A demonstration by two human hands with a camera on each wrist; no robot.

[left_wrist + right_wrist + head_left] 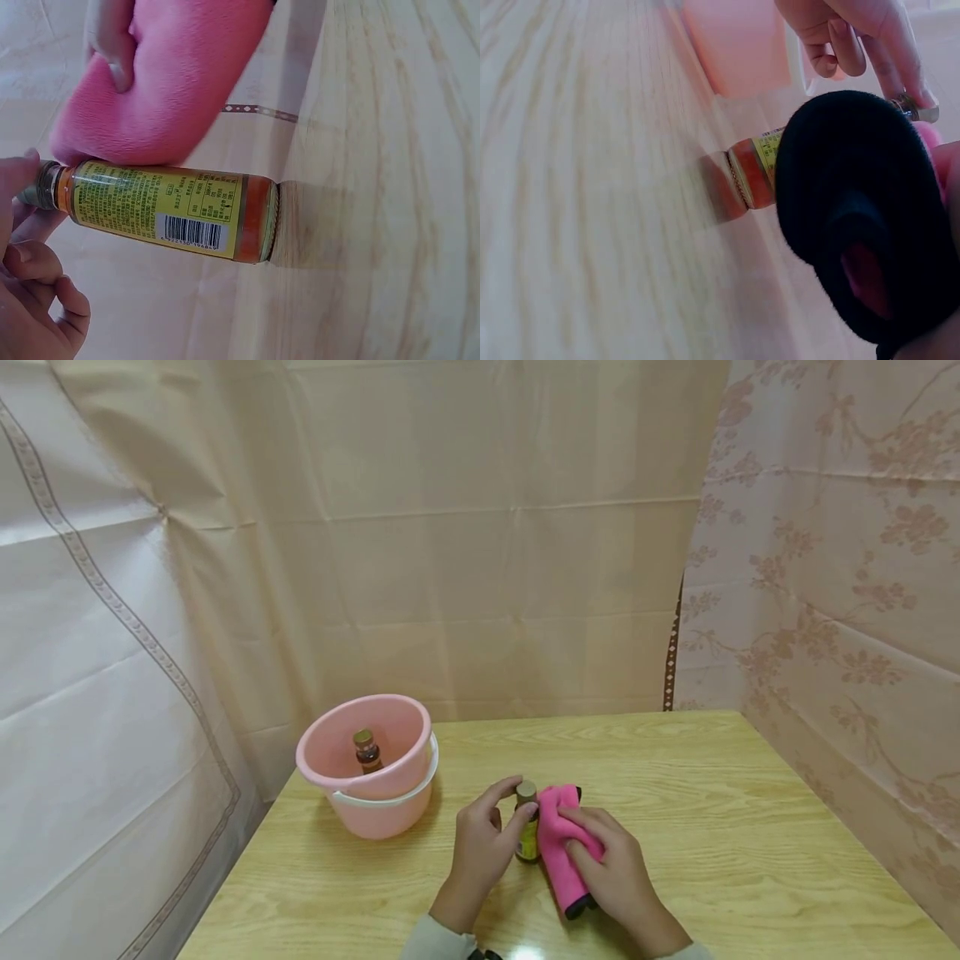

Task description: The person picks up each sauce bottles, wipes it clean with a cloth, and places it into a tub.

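Observation:
A small glass bottle (528, 845) with a yellow label and reddish contents stands upright on the wooden table. My left hand (478, 843) pinches it at the cap, thumb and fingers on either side. In my right hand (618, 868) is a bunched pink cloth (557, 843) with black trim, gripped between thumb and fingers. The cloth touches the upper side of the bottle, as the left wrist view shows along the label (127, 199). From the right wrist, the cloth's folded black edge (847, 172) hides much of the bottle (757, 169).
A pink bucket (382, 818) with a white handle stands at the table's back left. Inside it leans another dark bottle (367, 753) with a gold-coloured cap. Fabric curtains (487, 568) hang behind the table (712, 827) and on both sides.

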